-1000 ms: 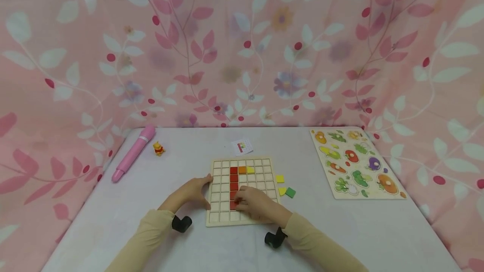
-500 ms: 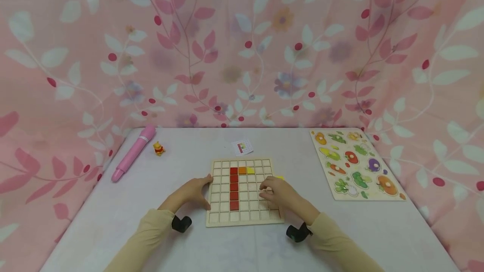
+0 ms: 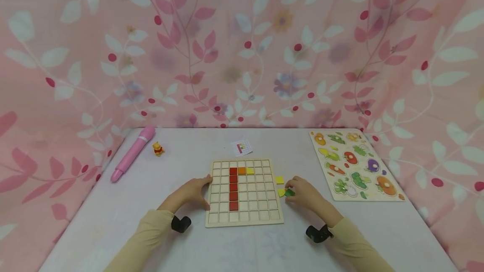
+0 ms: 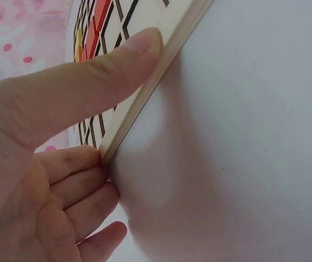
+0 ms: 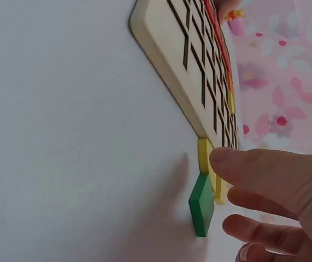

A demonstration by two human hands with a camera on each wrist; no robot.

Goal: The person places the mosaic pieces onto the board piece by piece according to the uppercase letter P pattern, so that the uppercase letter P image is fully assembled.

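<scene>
A wooden grid board (image 3: 259, 217) lies mid-table with a column of red tiles (image 3: 233, 187), an orange tile (image 3: 242, 171) and a yellow tile (image 3: 250, 171) in its cells. My left hand (image 3: 192, 191) rests at the board's left edge, thumb and fingertips spread along the rim. To the right of the board, my right hand (image 3: 304, 193) reaches over a green tile (image 3: 289, 193). In the right wrist view, its thumb overlaps a small yellow piece (image 5: 204, 155) while the green tile stays apart from the fingers. Another yellow tile (image 3: 279, 180) lies just behind.
A printed pattern card (image 3: 242, 147) lies behind the board. On the right is a vegetable puzzle board (image 3: 342, 196). A pink pen-shaped stick (image 3: 132, 154) and a small yellow bear figure (image 3: 158, 149) lie at the back left. A floral curtain (image 3: 242, 53) closes the back.
My right hand has left the red tiles at the grid's lower middle and moved right, off the board, to the loose green and yellow pieces. The left hand has stayed at the board's edge.
</scene>
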